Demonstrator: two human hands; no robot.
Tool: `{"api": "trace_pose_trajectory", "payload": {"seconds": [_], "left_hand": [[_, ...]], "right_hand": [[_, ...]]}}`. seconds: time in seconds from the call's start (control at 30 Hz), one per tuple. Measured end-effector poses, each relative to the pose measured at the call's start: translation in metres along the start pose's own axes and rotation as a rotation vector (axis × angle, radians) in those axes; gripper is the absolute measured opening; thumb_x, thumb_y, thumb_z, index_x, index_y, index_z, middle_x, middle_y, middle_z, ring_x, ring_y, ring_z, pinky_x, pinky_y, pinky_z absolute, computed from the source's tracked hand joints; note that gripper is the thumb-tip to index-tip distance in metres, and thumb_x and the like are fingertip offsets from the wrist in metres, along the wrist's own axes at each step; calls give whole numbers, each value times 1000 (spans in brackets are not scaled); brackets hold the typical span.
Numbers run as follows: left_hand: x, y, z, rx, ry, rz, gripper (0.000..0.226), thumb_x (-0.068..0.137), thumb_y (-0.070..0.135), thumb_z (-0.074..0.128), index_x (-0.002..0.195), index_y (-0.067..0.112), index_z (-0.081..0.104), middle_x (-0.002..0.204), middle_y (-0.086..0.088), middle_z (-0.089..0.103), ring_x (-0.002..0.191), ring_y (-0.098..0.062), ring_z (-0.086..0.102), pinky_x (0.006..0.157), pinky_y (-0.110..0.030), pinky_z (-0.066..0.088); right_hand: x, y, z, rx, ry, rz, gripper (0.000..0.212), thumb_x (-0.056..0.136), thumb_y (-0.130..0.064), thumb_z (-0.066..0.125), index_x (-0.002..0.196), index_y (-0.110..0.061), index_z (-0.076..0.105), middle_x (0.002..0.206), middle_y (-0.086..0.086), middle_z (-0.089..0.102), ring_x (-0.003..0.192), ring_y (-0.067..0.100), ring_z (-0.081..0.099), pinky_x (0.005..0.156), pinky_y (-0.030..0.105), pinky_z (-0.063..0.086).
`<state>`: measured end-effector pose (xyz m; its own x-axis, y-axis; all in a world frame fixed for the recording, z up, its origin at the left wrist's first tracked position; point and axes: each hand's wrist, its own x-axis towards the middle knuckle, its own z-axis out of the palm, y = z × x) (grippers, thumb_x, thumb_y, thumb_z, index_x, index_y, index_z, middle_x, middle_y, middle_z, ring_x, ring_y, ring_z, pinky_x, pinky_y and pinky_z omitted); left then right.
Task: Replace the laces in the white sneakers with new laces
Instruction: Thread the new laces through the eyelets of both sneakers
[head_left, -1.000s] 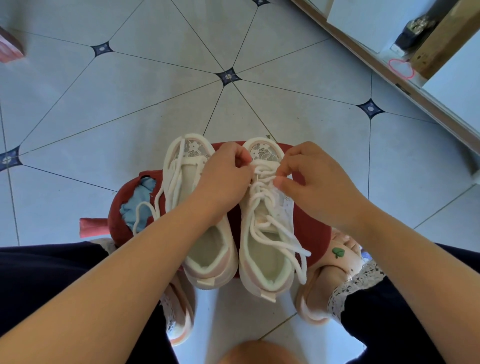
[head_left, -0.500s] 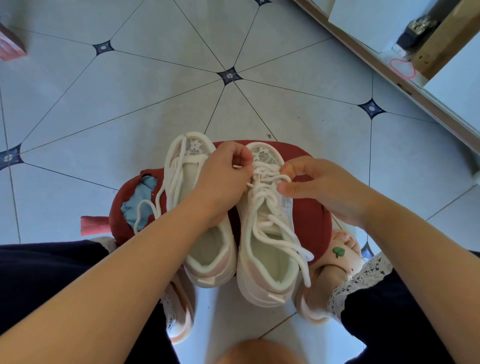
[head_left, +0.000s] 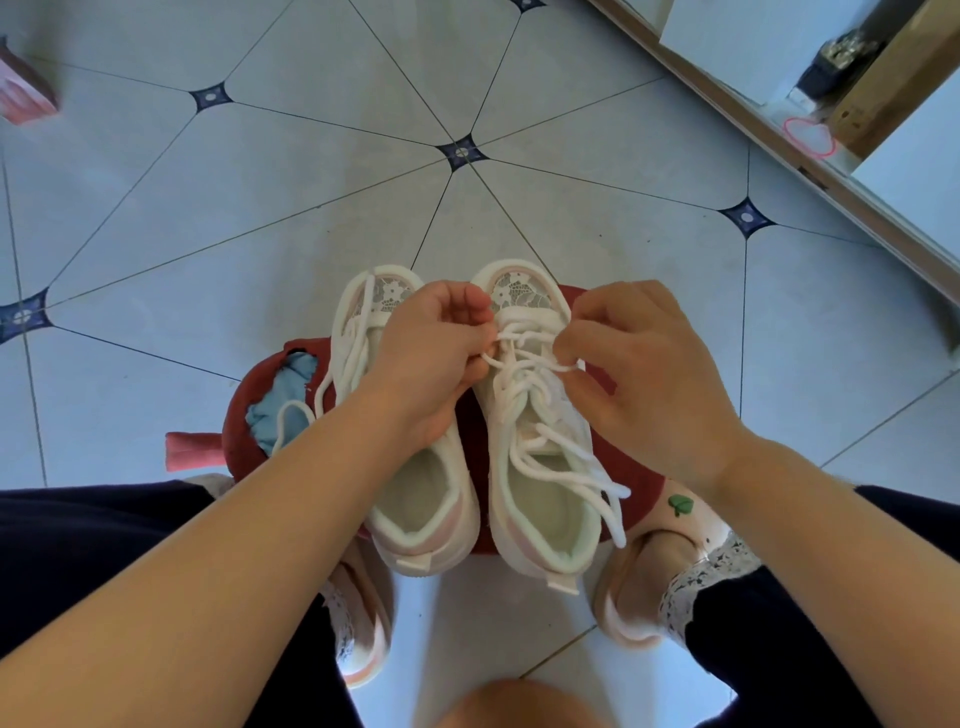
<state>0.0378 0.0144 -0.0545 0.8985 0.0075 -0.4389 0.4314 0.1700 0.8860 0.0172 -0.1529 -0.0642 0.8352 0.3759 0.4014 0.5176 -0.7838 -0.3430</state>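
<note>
Head camera, looking down: laced white sneaker (head_left: 545, 519) and its mate (head_left: 421, 499) side by side, toes pointing away, on a torn red stool (head_left: 241, 410) over the tiled floor (head_left: 260, 208). Both hands pinching the lace (head_left: 535, 365) at the toe-end eyelets of the laced white sneaker: left hand (head_left: 431, 358) clenched on a strand at the inner edge, right hand (head_left: 649, 374) gripping a strand at the outer edge. Drawn further apart than half a second ago, the right hand pulled outward, the crossing strand between them straighter. Probably working one toe row through. Cannot tell whether old lace is coming out or new lace going in. Lower crossings slack, ends trailing toward the heel. Loose lace (head_left: 353, 358) draped along the mate, apparently unthreaded. Much lacing left, by this reading.
</note>
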Motion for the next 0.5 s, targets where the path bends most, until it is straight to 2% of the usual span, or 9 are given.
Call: {"api": "trace_pose_trajectory", "payload": {"seconds": [0.1,0.2,0.3,0.37,0.5], "left_hand": [[-1,-3,1,35,24,41,29,86,-15,44,77,12,50,74,-2,47,54,-10,39,37,-12,31],[-1,-5,2,69,15,62,26,88,-13,46,78,11,51,75,-4,49,51,-8,41,40,-14,33],[0,-7,3,194,8,71,21,89,-6,50,78,12,53,73,-4,53,46,-8,43,46,-17,39],[1,-8,3,224,6,63,18,88,-4,53,80,13,54,73,-4,55,47,-10,45,51,-20,41],[3,-7,0,226,-25,55,20,80,-8,59,83,11,55,77,-4,56,58,-14,50,59,-25,44]], "right_hand": [[-6,-2,4,45,34,5,4,74,-11,60,74,-11,64,78,0,63,77,12,43,70,16,31],[-6,-9,4,256,-15,211,6,76,-11,64,74,-16,62,68,-19,54,67,0,47,65,7,34],[-3,-12,2,449,-59,444,12,77,-8,70,74,-17,63,65,-18,55,60,-2,50,59,6,36],[1,-15,1,458,-94,514,13,80,-8,67,76,-20,64,67,-17,57,60,-2,50,59,7,37],[9,-19,1,307,-235,479,11,86,-18,60,87,-25,69,78,-17,60,66,-5,50,66,3,36]]}}
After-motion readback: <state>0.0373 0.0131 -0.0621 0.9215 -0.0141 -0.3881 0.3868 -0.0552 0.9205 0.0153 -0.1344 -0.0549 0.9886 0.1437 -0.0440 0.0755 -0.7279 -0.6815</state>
